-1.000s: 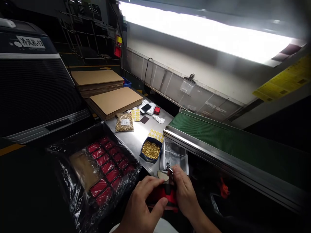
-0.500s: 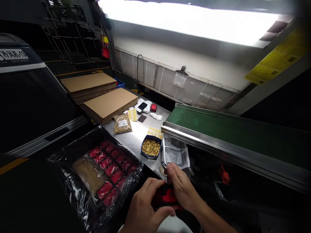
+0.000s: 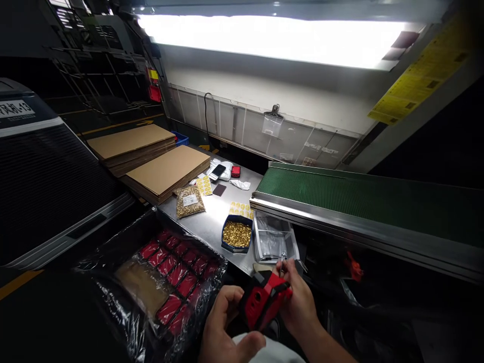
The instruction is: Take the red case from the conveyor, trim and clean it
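A boxy red and black plastic device [image 3: 263, 298] is tilted between my hands, with a round dark hole in its facing side. My right hand [image 3: 300, 302] is closed at its right end, and a small shiny metal piece [image 3: 283, 262] sticks up at those fingertips. Curved around the device's left side, my left hand [image 3: 223, 322] has its thumb well apart from the fingers. Its fingertips are close to the casing; whether they touch cannot be made out. Just beyond, a blue tray [image 3: 237, 248] holds small gold-coloured pieces [image 3: 237, 234].
A grey divided bin [image 3: 297, 247] with clear bags adjoins the green conveyor [image 3: 321, 189]. At left, a plastic-lined box [image 3: 124, 322] holds rows of red items [image 3: 177, 275]. Cardboard stacks [image 3: 170, 169], a bag of gold pieces [image 3: 189, 201] and a phone [image 3: 218, 172] lie further back.
The device has risen and turned, so its red side now shows. My right hand has shifted slightly right, and my left fingers have moved back from over the device.
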Tool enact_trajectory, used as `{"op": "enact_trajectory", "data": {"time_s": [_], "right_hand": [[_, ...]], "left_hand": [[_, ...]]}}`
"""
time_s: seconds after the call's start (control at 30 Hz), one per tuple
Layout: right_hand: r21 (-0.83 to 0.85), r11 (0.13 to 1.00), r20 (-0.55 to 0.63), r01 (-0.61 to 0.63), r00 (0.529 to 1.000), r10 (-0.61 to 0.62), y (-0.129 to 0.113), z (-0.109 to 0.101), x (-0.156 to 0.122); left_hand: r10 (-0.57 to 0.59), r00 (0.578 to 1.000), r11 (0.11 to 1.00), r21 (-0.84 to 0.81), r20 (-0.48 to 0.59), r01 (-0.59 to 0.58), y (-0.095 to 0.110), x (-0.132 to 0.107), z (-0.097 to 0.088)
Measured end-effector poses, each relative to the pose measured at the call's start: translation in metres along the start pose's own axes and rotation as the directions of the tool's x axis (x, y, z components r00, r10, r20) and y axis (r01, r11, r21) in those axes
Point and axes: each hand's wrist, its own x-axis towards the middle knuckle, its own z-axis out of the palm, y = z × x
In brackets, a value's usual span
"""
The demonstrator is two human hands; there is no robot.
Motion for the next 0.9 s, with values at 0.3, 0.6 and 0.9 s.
{"op": "enact_trajectory", "data": {"time_s": [0.3,0.6,0.9], "right_hand": [[0.037,0.998,-0.042,-0.056,0.997,0.058,-0.001,0.009,-0.001],[0.011,0.999,-0.028,-0.046,0.999,0.046,0.006,0.003,0.004],[-0.043,0.995,-0.045,-0.094,0.995,0.092,0.006,0.001,0.004]], "left_hand": [[-0.107,0.994,0.994,0.002,-0.023,0.107,0.022,0.006,0.008],[-0.257,0.964,0.956,-0.131,0.064,0.264,0.018,0.020,0.011],[-0.178,0.972,0.983,-0.080,-0.154,0.167,0.008,0.025,0.005]]}}
